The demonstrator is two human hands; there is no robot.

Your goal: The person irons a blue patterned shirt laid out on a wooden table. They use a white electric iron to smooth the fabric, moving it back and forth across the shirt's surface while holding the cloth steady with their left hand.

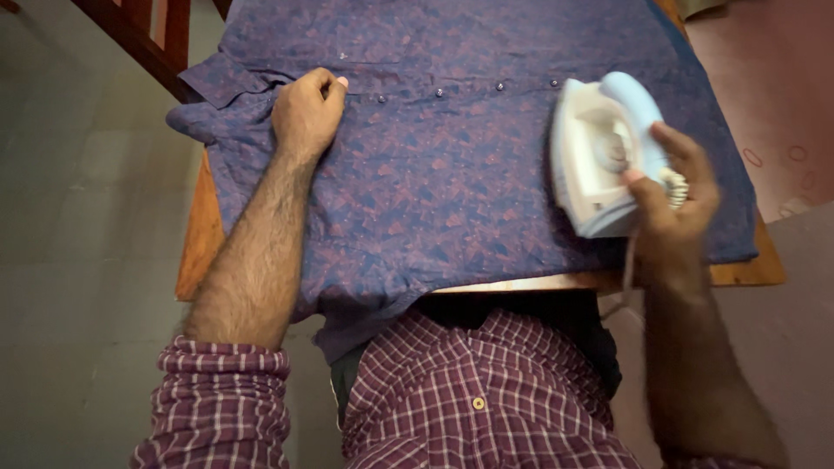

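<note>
A purple patterned shirt (452, 165) lies spread flat over a wooden table (198, 234), button row running across its upper part. My left hand (306, 111) is closed and presses on the shirt near the collar at the left. My right hand (673, 193) grips the rear of the handle of a white and pale blue iron (599, 152), which rests on the shirt at its right side. The iron's cord (627, 278) hangs down past the table's front edge.
A dark red wooden chair or rail (148, 35) stands at the back left. Grey floor (78, 260) lies to the left, pinkish floor (773, 104) to the right. The shirt's hem hangs over the near table edge against my checked shirt (469, 391).
</note>
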